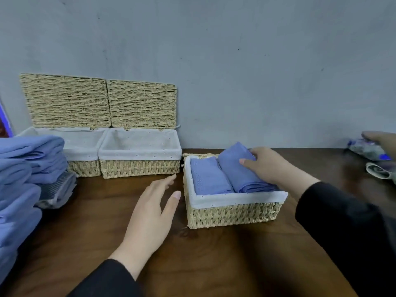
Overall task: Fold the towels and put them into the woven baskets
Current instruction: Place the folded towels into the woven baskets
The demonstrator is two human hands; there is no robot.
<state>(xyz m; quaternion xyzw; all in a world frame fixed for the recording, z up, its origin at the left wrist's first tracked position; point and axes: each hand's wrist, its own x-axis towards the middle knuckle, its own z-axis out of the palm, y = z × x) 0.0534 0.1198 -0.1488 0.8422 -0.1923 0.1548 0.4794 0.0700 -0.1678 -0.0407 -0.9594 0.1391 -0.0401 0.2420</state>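
Three baskets: two far left, one near right.
Towel stack (23, 179): far left edge, unfolded, awaiting folding.
Far baskets (140, 156): lids up against wall, liners bare (ready for loading).
Near basket (233, 213): two folded blue towels side by side.
Right hand (272, 166): fingers curled on right towel (240, 172), likely seating it.
Left hand (150, 213): fingers spread, beside basket, holding nothing.

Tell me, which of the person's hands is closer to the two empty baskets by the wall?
Left. The left hand hovers over the table just in front of the empty baskets; the right hand is farther right, gripping a folded blue towel.
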